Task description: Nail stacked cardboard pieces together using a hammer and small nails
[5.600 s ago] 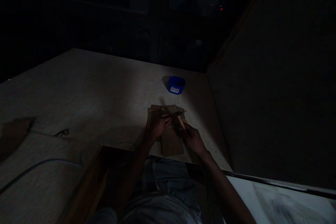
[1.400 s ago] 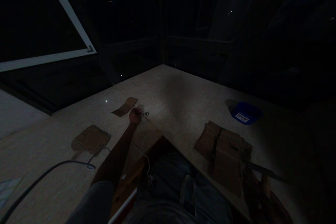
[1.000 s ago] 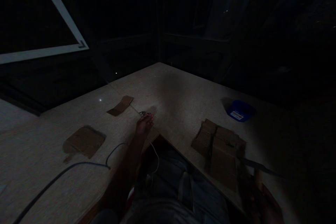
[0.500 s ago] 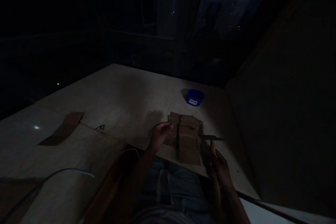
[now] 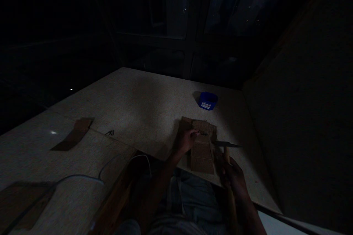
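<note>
My right hand [image 5: 234,176] is wrapped around the wooden handle of a hammer [image 5: 227,144], its dark metal head level with the cardboard's right edge. My left hand [image 5: 186,140] reaches over a folded piece of brown cardboard [image 5: 202,163], thumb and fingertips pinched together. Just beside those fingertips lies a small pile of thin dark bits [image 5: 204,133], perhaps nails; the dim light hides their kind. Whether anything sits in the pinch cannot be made out.
A blue container [image 5: 208,101] with a white label stands behind the cardboard. To the left lie another cardboard strip [image 5: 73,136], some dark thin pieces [image 5: 110,132] and a cable [image 5: 79,177]. A wall [image 5: 303,136] rises along the right side of the pale tabletop [image 5: 154,99].
My left hand has moved right, from the cardboard's left part to the small dark bits on it. My right hand keeps holding the hammer. The view has shifted slightly.
</note>
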`<action>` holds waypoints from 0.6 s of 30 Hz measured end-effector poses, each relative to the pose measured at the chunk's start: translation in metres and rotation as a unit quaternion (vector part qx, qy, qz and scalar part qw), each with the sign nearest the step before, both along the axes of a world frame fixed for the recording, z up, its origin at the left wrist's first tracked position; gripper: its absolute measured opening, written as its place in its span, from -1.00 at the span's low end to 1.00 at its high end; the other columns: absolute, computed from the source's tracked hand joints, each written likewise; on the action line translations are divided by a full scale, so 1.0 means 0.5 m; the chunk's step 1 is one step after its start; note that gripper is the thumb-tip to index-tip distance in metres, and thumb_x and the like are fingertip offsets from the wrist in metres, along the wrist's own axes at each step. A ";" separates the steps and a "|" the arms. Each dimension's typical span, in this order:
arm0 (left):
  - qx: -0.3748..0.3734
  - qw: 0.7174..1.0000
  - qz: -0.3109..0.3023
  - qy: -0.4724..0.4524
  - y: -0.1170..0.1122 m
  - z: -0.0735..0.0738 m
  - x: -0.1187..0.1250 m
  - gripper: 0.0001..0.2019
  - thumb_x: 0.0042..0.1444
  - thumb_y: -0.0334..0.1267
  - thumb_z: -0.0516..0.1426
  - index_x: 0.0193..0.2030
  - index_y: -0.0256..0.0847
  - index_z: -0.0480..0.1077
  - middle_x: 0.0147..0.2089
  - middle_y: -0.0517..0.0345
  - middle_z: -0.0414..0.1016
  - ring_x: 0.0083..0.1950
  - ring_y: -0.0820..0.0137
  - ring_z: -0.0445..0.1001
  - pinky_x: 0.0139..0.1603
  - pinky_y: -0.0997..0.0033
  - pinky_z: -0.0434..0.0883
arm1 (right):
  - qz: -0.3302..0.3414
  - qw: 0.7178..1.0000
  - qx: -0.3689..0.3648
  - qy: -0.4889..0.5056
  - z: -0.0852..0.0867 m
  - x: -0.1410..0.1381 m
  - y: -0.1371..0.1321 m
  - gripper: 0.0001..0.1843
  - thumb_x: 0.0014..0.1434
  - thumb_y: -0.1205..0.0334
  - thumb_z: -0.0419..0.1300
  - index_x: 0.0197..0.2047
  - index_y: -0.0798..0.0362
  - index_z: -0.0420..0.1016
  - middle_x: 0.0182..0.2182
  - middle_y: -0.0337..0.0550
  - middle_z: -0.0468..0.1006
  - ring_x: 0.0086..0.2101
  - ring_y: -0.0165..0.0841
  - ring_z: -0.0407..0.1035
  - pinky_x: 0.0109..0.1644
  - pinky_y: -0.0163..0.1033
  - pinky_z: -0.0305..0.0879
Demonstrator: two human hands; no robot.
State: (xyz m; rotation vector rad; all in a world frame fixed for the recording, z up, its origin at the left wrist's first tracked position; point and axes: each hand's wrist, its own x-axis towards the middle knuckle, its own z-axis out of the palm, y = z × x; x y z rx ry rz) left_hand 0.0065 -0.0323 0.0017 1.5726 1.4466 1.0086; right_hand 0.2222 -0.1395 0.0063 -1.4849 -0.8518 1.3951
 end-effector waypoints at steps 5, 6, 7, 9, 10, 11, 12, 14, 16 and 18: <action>0.009 0.998 -0.032 0.048 0.011 0.005 0.007 -0.76 0.27 -0.21 0.13 -0.04 -0.17 0.60 -0.03 0.04 0.67 -0.03 0.29 0.63 0.03 0.37 0.48 | -0.003 1.000 -0.009 -0.014 0.005 0.001 -0.002 -0.48 0.04 -0.26 0.34 -0.21 0.01 0.41 -0.63 -0.43 0.26 -0.71 -0.55 0.05 -0.69 -0.43 -0.05; 0.007 0.998 -0.035 0.053 0.012 0.004 0.007 -0.75 0.28 -0.21 0.13 -0.03 -0.17 0.60 -0.03 0.04 0.67 -0.04 0.29 0.63 0.02 0.37 0.48 | -0.007 1.000 -0.009 -0.018 0.010 -0.001 -0.002 -0.47 0.03 -0.26 0.35 -0.19 0.01 0.42 -0.62 -0.42 0.28 -0.71 -0.54 0.07 -0.68 -0.43 -0.03; 0.006 0.998 -0.038 0.058 0.014 0.002 0.007 -0.75 0.28 -0.21 0.13 -0.03 -0.18 0.60 -0.03 0.04 0.67 -0.03 0.29 0.63 0.03 0.37 0.48 | -0.012 1.000 -0.008 -0.020 0.015 -0.002 -0.002 -0.45 0.01 -0.26 0.36 -0.16 0.02 0.43 -0.62 -0.41 0.29 -0.70 -0.53 0.08 -0.68 -0.42 -0.01; 0.007 0.997 -0.042 0.063 0.016 -0.005 0.007 -0.75 0.28 -0.22 0.13 -0.02 -0.17 0.59 -0.02 0.05 0.67 -0.02 0.29 0.63 0.04 0.37 0.48 | -0.019 1.000 -0.007 -0.018 0.021 -0.005 -0.003 -0.41 -0.02 -0.27 0.37 -0.13 0.02 0.44 -0.61 -0.40 0.30 -0.70 -0.53 0.08 -0.68 -0.42 -0.01; 0.007 0.997 -0.044 0.063 0.017 -0.009 0.007 -0.75 0.28 -0.22 0.13 -0.01 -0.17 0.59 -0.02 0.05 0.67 -0.02 0.29 0.63 0.05 0.36 0.48 | -0.019 1.000 -0.007 -0.017 0.022 -0.006 -0.003 -0.41 -0.02 -0.28 0.36 -0.14 0.02 0.44 -0.62 -0.41 0.30 -0.71 -0.53 0.07 -0.68 -0.42 -0.02; 0.008 0.997 -0.043 0.062 0.018 -0.013 0.007 -0.75 0.28 -0.22 0.13 -0.01 -0.17 0.59 -0.02 0.04 0.67 -0.02 0.29 0.63 0.05 0.35 0.48 | -0.017 1.000 -0.007 -0.016 0.021 -0.006 -0.003 -0.43 -0.01 -0.28 0.36 -0.16 0.02 0.43 -0.62 -0.41 0.29 -0.71 -0.54 0.06 -0.68 -0.42 -0.03; 0.007 0.997 -0.043 0.060 0.019 -0.016 0.008 -0.75 0.28 -0.22 0.13 -0.01 -0.18 0.59 -0.02 0.04 0.67 -0.02 0.28 0.63 0.05 0.35 0.48 | -0.013 1.000 -0.008 -0.017 0.019 -0.005 -0.003 -0.45 0.01 -0.27 0.35 -0.19 0.02 0.42 -0.62 -0.41 0.28 -0.71 -0.54 0.05 -0.68 -0.42 -0.03; 0.007 0.998 -0.041 0.055 0.020 -0.020 0.009 -0.75 0.28 -0.22 0.12 -0.02 -0.18 0.59 -0.02 0.02 0.67 -0.02 0.28 0.63 0.05 0.34 0.49 | -0.005 1.000 -0.007 -0.019 0.012 -0.003 -0.003 -0.49 0.06 -0.25 0.33 -0.23 0.02 0.41 -0.62 -0.41 0.27 -0.71 -0.55 0.06 -0.68 -0.43 -0.03; 0.015 0.998 -0.042 0.050 0.021 -0.022 0.011 -0.75 0.28 -0.21 0.12 -0.02 -0.17 0.59 -0.02 0.03 0.67 -0.01 0.28 0.63 0.06 0.34 0.48 | 0.001 1.000 -0.003 -0.013 0.007 -0.001 -0.002 -0.49 0.08 -0.27 0.31 -0.21 0.02 0.41 -0.61 -0.41 0.27 -0.71 -0.56 0.04 -0.69 -0.43 -0.05; 0.024 0.998 -0.045 0.044 0.021 -0.025 0.012 -0.75 0.28 -0.21 0.13 -0.02 -0.17 0.59 -0.02 0.04 0.67 -0.01 0.29 0.62 0.07 0.34 0.48 | 0.001 1.000 0.002 -0.004 0.006 -0.001 -0.001 -0.44 0.05 -0.29 0.33 -0.16 0.01 0.42 -0.62 -0.43 0.26 -0.72 -0.57 0.02 -0.70 -0.44 -0.09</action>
